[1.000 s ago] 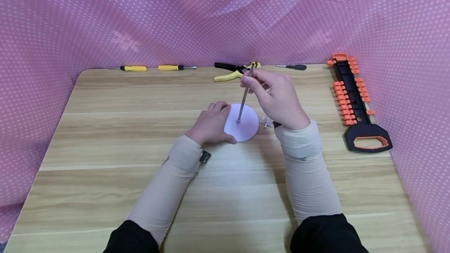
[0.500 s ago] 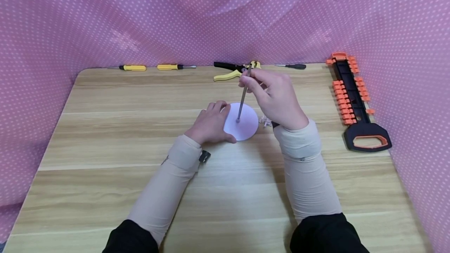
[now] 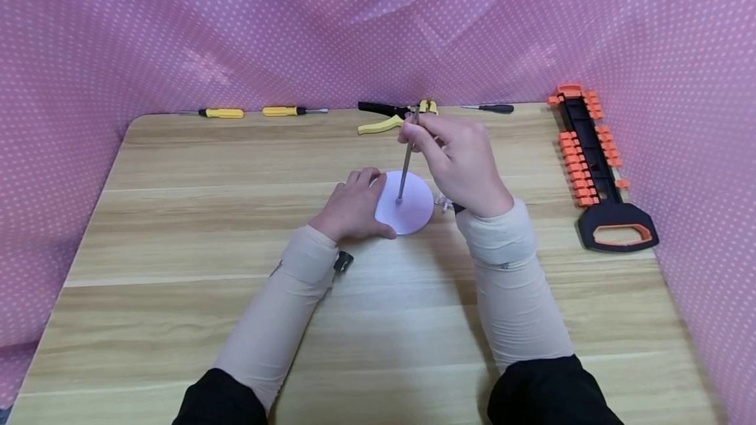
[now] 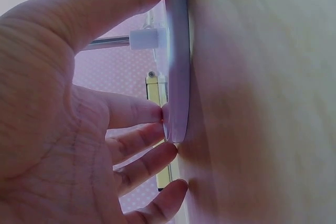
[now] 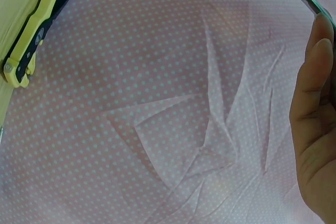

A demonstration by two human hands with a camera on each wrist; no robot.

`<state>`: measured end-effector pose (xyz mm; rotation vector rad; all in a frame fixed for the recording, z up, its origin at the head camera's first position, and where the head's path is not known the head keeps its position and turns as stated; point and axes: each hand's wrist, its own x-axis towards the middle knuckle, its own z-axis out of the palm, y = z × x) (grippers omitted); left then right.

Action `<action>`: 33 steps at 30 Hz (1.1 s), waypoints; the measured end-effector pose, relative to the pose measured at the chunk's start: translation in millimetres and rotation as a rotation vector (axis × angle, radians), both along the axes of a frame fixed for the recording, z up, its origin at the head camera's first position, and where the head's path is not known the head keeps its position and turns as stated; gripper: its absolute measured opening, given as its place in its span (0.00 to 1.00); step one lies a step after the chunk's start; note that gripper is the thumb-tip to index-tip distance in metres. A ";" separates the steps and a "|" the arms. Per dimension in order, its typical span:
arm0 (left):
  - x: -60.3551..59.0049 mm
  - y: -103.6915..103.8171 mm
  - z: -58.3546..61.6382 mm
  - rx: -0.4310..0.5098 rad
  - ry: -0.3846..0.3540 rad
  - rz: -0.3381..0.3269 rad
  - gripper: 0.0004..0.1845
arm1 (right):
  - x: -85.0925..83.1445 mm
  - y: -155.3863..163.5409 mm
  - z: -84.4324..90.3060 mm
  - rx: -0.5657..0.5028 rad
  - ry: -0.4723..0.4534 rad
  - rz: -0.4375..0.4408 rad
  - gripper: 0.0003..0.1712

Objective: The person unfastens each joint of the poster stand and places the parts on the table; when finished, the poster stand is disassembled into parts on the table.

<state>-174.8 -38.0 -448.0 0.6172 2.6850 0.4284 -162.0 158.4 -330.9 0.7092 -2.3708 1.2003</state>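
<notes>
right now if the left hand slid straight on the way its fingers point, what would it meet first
The left hand already touches the round white base; past its rim, the thin metal rod standing at the centre probably comes first.

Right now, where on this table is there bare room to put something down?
The near half of the table, either side of the sleeves, lies bare, as does the left side below the screwdrivers. It is crowded around the white disc, along the tool rack and the back edge.

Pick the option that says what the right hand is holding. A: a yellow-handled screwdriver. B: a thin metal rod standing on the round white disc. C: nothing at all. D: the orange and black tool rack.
B: the right hand pinches the top of the thin metal rod, whose lower end meets the middle of the round white disc that the left hand steadies at its edge.
</notes>
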 end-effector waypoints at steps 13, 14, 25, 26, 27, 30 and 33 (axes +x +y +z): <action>0.2 -1.0 2.0 0.007 -0.011 0.013 0.64 | -2.1 -1.6 0.4 0.014 -0.011 -0.013 0.13; 0.0 -1.0 1.8 0.005 -0.009 0.011 0.64 | -1.6 -2.0 0.7 0.012 -0.009 -0.011 0.13; -0.4 -0.4 0.1 -0.007 0.020 -0.017 0.64 | 4.2 -4.9 1.0 0.023 0.046 -0.010 0.10; -0.4 -0.4 -0.1 -0.007 0.022 -0.017 0.64 | 4.4 -4.9 0.9 0.024 0.045 -0.012 0.10; -0.4 -0.2 -0.2 -0.007 0.023 -0.018 0.64 | 4.3 -5.0 0.7 0.029 0.048 -0.015 0.11; -0.3 0.0 -0.4 -0.007 0.021 -0.016 0.64 | 3.5 -4.8 0.3 0.027 0.048 -0.021 0.12; -0.2 0.2 0.0 -0.008 0.017 -0.015 0.64 | 2.0 -4.4 -0.2 0.024 0.043 -0.032 0.13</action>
